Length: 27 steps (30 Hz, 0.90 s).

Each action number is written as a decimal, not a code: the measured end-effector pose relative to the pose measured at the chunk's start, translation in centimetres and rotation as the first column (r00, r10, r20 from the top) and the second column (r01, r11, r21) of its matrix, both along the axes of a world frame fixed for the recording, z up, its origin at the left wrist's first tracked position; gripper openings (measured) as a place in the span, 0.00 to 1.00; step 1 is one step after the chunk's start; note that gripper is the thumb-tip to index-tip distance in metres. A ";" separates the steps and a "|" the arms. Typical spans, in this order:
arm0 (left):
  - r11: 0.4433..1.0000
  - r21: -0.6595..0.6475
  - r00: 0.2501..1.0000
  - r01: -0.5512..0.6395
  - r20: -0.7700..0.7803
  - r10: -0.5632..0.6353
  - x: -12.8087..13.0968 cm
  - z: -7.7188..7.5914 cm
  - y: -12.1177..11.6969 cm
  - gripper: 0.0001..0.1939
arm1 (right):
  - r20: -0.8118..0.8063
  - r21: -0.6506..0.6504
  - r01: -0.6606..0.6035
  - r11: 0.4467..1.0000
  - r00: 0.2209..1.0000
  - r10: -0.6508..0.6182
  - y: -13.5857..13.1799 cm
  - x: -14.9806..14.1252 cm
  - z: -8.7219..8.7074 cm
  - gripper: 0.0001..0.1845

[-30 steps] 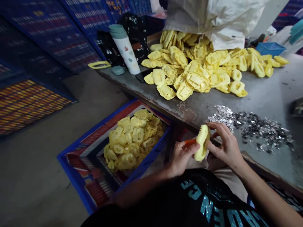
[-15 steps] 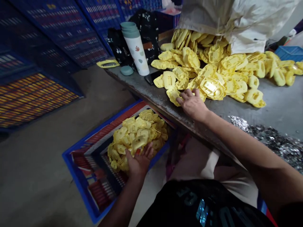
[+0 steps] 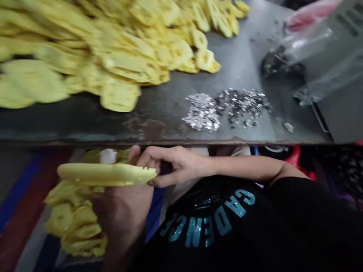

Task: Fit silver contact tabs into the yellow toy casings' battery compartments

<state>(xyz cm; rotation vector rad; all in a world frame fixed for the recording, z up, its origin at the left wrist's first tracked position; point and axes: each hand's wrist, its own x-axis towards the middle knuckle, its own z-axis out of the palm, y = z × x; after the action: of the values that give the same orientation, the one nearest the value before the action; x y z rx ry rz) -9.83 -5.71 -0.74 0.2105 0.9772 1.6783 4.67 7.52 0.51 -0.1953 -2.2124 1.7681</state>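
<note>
– Where is the yellow part (image 3: 106, 173)?
– In front of the body, just off the near edge of the metal table (image 3: 176, 94), lying nearly level. The right hand (image 3: 172, 164) pinches its right end between thumb and finger.
– And the left hand (image 3: 126, 207)?
– Behind and below it. The part covers most of its fingers, so I can't tell whether they grip.
– What else is around?
– A heap of yellow shells (image 3: 133, 53) on the table, beyond the hands; nearer and to its right, small silver bits (image 3: 202, 113) beside darker bits (image 3: 244, 105). Further right, a clear plastic bag (image 3: 306, 49).
– Anything in the way?
– The table edge runs between hands and heap. Below, the left hand and the part hide some of the loose shells (image 3: 82, 234) in the blue-rimmed crate (image 3: 18, 189).
</note>
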 end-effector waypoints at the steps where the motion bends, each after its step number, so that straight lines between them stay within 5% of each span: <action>1: 0.999 0.046 0.998 0.021 -0.061 -0.018 1.2 0.5 0.5 0.29 | -0.021 -0.174 0.033 0.984 0.999 -0.037 -0.9 2.0 -1.0 0.22; 4: 0.996 0.058 0.984 0.062 -0.171 -0.051 4.8 1.5 1.7 0.30 | -0.010 -0.325 0.160 0.932 0.985 -0.172 -2.7 8.9 -2.3 0.28; 6: 0.986 0.006 0.970 0.166 -0.181 -0.162 6.5 1.7 2.4 0.31 | -0.012 -0.130 0.309 0.942 0.950 -0.313 -3.1 14.3 -1.7 0.21; 7: 0.969 -0.010 0.954 0.247 -0.174 -0.245 7.0 1.7 2.7 0.31 | -0.004 0.029 0.439 0.898 0.898 -0.439 -2.9 17.0 -1.2 0.16; 9: 0.910 -0.029 0.901 0.413 -0.130 -0.413 7.7 1.6 3.2 0.33 | 0.009 0.362 0.670 0.649 0.693 -0.721 -1.9 21.9 -0.6 0.08; 11: 0.837 -0.062 0.837 0.544 -0.039 -0.546 8.1 1.6 3.5 0.36 | 0.001 0.596 0.716 0.365 0.454 -0.891 -0.3 25.3 -0.6 0.08; 13: 0.781 -0.117 0.790 0.613 0.067 -0.610 8.7 1.6 3.8 0.37 | 0.040 0.729 0.632 0.261 0.342 -0.939 1.4 27.0 -1.2 0.08; 17: 0.706 -0.182 0.729 0.684 0.196 -0.656 9.6 1.8 4.0 0.35 | 0.142 0.807 0.503 0.309 0.343 -0.929 3.8 27.0 -2.3 0.09; 20: 0.678 -0.129 0.686 0.724 0.235 -0.688 10.0 1.8 3.8 0.33 | 0.141 0.783 0.526 0.332 0.370 -0.918 3.8 26.5 -2.0 0.08; 23: 0.661 -0.045 0.642 0.749 0.292 -0.709 10.4 1.7 3.5 0.33 | -0.002 0.665 0.646 0.375 0.503 -0.864 2.4 25.9 -0.7 0.06; 27: 0.619 0.015 0.579 0.785 0.337 -0.742 11.1 1.6 3.5 0.38 | -0.193 0.476 0.695 0.538 0.680 -0.708 -0.1 24.3 1.8 0.04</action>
<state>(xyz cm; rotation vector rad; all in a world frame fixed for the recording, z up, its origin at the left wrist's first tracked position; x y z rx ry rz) 1.30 -2.16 0.82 0.2251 0.6042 0.7834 28.95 7.44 2.36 -0.8514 -2.0709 0.6969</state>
